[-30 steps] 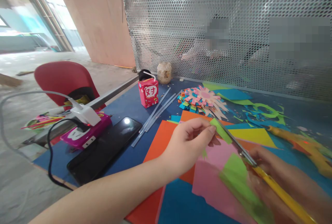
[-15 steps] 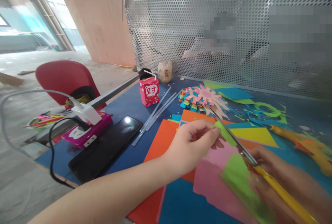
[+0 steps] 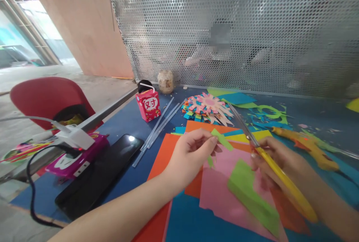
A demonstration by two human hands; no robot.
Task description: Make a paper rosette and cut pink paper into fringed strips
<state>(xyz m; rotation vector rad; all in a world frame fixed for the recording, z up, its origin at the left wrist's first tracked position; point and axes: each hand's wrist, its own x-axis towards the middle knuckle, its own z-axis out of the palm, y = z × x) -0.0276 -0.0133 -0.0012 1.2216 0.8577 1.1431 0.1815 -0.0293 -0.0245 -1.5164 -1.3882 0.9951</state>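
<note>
My left hand (image 3: 193, 152) pinches a small strip of green paper (image 3: 222, 139) between thumb and fingers, over the stacked coloured sheets. Yellow-handled scissors (image 3: 276, 169) are in my right hand (image 3: 283, 161), the metal blades pointing up and away from me, apart from the strip. Below both hands lies a pink sheet (image 3: 214, 187), with a larger green paper piece (image 3: 254, 201) on it. Orange paper (image 3: 162, 159) and blue paper (image 3: 187, 216) lie around and under the pink one. Beyond my hands sits a pile of fringed paper flowers (image 3: 209, 105).
At the right rests a yellow glue gun (image 3: 311, 148); green and blue scraps (image 3: 269, 113) lie behind it. Clear sticks (image 3: 161, 129), a pink drink carton (image 3: 148, 104), a black phone (image 3: 101, 176) and a purple power strip (image 3: 81, 159) occupy the left. Perforated metal (image 3: 179, 21) stands behind the table.
The scissors have moved away from the green paper in my left hand, and a smaller green strip now shows there. The view has turned slightly to the right.
</note>
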